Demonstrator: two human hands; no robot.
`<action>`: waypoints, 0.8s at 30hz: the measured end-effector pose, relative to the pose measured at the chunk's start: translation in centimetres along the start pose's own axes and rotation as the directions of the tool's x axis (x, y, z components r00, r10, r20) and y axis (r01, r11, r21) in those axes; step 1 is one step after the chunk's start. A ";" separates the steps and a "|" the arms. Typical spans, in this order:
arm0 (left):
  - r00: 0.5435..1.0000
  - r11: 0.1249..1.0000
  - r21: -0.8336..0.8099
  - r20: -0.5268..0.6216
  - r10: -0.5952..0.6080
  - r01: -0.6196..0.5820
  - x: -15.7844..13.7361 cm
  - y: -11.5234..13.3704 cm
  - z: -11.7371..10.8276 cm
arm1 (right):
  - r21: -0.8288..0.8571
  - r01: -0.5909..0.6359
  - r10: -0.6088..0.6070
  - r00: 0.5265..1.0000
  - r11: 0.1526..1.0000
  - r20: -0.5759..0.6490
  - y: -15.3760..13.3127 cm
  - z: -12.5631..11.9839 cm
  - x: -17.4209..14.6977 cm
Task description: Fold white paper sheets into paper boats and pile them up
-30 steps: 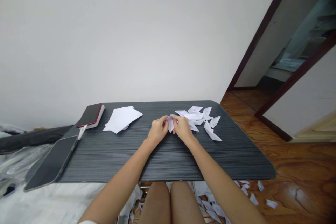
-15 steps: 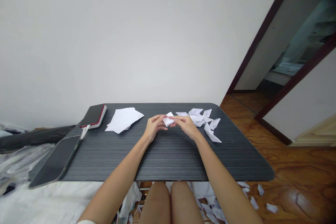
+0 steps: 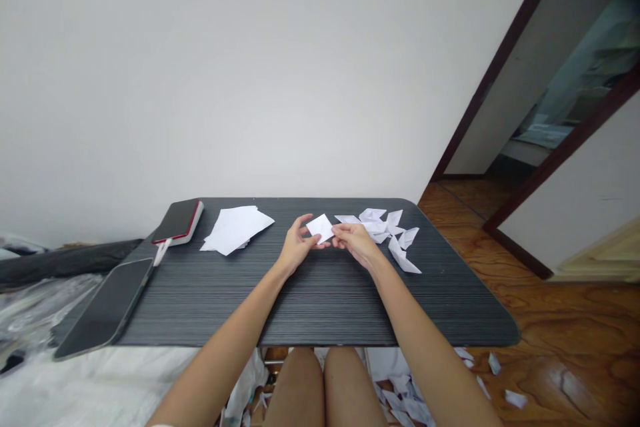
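A small folded square of white paper [image 3: 320, 227] is held between both hands over the dark table [image 3: 320, 300]. My left hand [image 3: 297, 243] is closed on its left side, with the thumb on the lower edge and the index finger raised behind. On the right corner, my right hand [image 3: 353, 240] pinches the paper between thumb and fingers. Several folded white paper pieces [image 3: 375, 227] lie just right of my right hand. To the left rests a stack of flat white paper sheets [image 3: 237, 227].
A tablet [image 3: 105, 310] lies at the table's left edge, partly overhanging it. Behind it is a black and red box [image 3: 179, 221] with a white cable. White wall [image 3: 310, 80] stands behind the table. Paper scraps [image 3: 405, 400] lie on the floor below.
The folded paper has turned and now shows more of its flat face. My left thumb has moved to its lower edge; my right fingers have drawn back to its right corner.
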State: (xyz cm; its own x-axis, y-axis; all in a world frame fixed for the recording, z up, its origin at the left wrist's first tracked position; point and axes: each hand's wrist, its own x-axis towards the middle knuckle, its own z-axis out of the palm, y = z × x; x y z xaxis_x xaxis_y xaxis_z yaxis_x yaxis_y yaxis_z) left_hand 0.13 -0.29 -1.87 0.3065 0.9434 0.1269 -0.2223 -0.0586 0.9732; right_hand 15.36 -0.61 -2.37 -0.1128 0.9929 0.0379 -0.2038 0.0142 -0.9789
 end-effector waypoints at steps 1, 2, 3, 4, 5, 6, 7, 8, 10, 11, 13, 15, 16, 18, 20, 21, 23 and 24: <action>1.000 1.000 0.001 0.008 -0.006 0.006 0.0 -0.1 0.0 | 0.005 -0.021 0.021 1.000 1.000 -0.001 0.0 -0.1 0.0; 1.000 1.000 0.005 0.012 -0.010 0.010 0.0 -0.2 0.0 | 0.006 -0.032 0.032 0.999 0.999 -0.003 0.0 -0.1 0.0; 1.000 1.000 0.008 0.012 -0.011 0.011 0.1 -0.3 0.0 | 0.003 -0.031 0.031 0.999 1.000 -0.007 0.1 -0.2 0.0; 1.000 1.000 0.012 0.009 -0.010 0.010 0.1 -0.4 -0.1 | -0.003 -0.023 0.023 1.000 1.000 -0.013 0.1 -0.2 0.0; 1.000 1.000 0.015 0.004 -0.009 0.009 0.1 -0.5 -0.1 | -0.011 -0.012 0.011 1.000 1.000 -0.022 0.2 -0.2 0.0; 1.000 1.000 0.017 -0.002 -0.008 0.008 0.1 -0.5 -0.1 | -0.020 -0.001 0.000 1.000 1.000 -0.029 0.2 -0.2 0.0; 1.000 1.000 0.017 -0.010 -0.007 0.007 0.2 -0.5 -0.1 | -0.025 0.007 -0.008 0.999 1.000 -0.031 0.1 -0.2 0.0; 1.000 1.000 0.015 -0.020 -0.006 0.006 0.2 -0.5 -0.1 | -0.026 0.014 -0.015 1.000 1.000 -0.026 0.0 -0.2 -0.1; 0.999 1.000 0.003 -0.045 -0.007 0.007 0.2 -0.4 -0.2 | -0.010 0.028 -0.028 1.000 1.000 0.008 -0.4 -0.2 -0.3; 0.998 1.000 -0.004 -0.057 -0.009 0.009 0.1 -0.3 -0.2 | 0.001 0.035 -0.035 0.999 0.999 0.031 -0.7 -0.1 -0.4; 0.997 1.000 -0.013 -0.070 -0.013 0.012 0.1 -0.2 -0.2 | 0.011 0.041 -0.041 0.997 0.999 0.064 -1.1 0.0 -0.6; 0.998 1.000 -0.010 -0.068 -0.011 0.010 0.1 -0.2 -0.2 | 0.013 0.025 -0.026 0.997 1.000 0.066 -1.3 0.1 -0.8; 0.998 1.000 -0.005 -0.064 -0.007 0.007 0.1 -0.2 -0.2 | 0.016 0.015 -0.016 0.998 1.000 0.057 -1.3 0.1 -0.8; 0.998 1.000 0.008 -0.058 0.005 -0.005 0.1 -0.3 -0.2 | 0.021 -0.001 0.001 1.000 1.000 0.027 -1.2 0.1 -0.8; 0.999 1.000 0.022 -0.049 0.020 -0.019 0.1 -0.5 -0.1 | 0.013 -0.006 0.006 1.000 1.000 -0.001 -1.0 0.2 -0.6; 0.999 0.999 0.028 -0.046 0.026 -0.025 0.1 -0.5 -0.1 | 0.005 -0.005 0.005 1.000 1.000 -0.013 -0.9 0.1 -0.5; 0.998 0.999 0.039 -0.041 0.040 -0.038 0.1 -0.5 0.0 | -0.011 -0.006 0.006 0.999 1.000 -0.034 -0.6 0.1 -0.3; 0.998 0.998 0.044 -0.036 0.046 -0.044 0.1 -0.4 0.0 | -0.017 -0.005 0.004 0.999 1.000 -0.045 -0.4 0.1 -0.2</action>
State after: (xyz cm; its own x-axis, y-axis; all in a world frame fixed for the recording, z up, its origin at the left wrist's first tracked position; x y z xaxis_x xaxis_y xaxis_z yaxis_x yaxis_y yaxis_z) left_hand 0.26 -0.17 -2.27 0.2622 0.9510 0.1641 -0.1951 -0.1143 0.9741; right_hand 15.39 -0.84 -1.97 -0.0694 0.9973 0.0250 -0.1864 0.0116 -0.9824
